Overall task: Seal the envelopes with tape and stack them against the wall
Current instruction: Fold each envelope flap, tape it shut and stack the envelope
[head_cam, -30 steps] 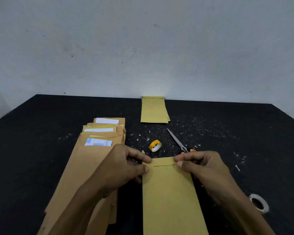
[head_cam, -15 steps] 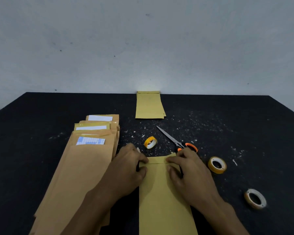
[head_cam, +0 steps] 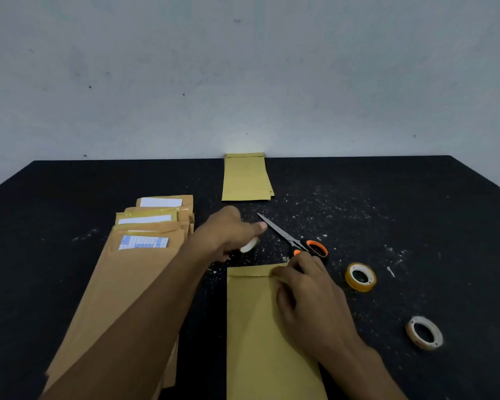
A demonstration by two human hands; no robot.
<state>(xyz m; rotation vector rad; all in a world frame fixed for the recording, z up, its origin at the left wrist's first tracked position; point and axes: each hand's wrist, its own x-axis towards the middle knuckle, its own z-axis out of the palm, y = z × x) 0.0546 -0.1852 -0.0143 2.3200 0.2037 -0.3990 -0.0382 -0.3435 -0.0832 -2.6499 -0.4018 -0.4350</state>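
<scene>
Centrally, a long yellow-brown paper envelope (head_cam: 254, 327) lies flat on the black speckled worktop (head_cam: 416, 212), its folded flap at the far end and its near end cut off by the lower frame edge. The right hand (head_cam: 309, 295) rests on it with fingers bent, the fingertips pressing the flap's right corner; the hand covers that part of the fold. The left hand (head_cam: 231, 229) reaches beyond the envelope, motion-blurred, over a small pale tape roll (head_cam: 249, 245) of which only a sliver shows beneath the fingers; whether the fingers grip it or merely touch it cannot be told. Just beside that hand lie steel scissors with orange-and-black handles (head_cam: 295, 241), blades closed, one handle loop partly hidden by the right fingertips. A yellow tape roll (head_cam: 360, 277) and a whitish tape roll (head_cam: 424, 332) lie well apart at right. At left, an overlapping pile of brown envelopes with white labels (head_cam: 122, 284) is partly hidden by the left forearm; the label print is illegible. A short stack of yellow-brown envelopes (head_cam: 246, 177) lies with its far end touching the pale grey wall (head_cam: 243, 76).
</scene>
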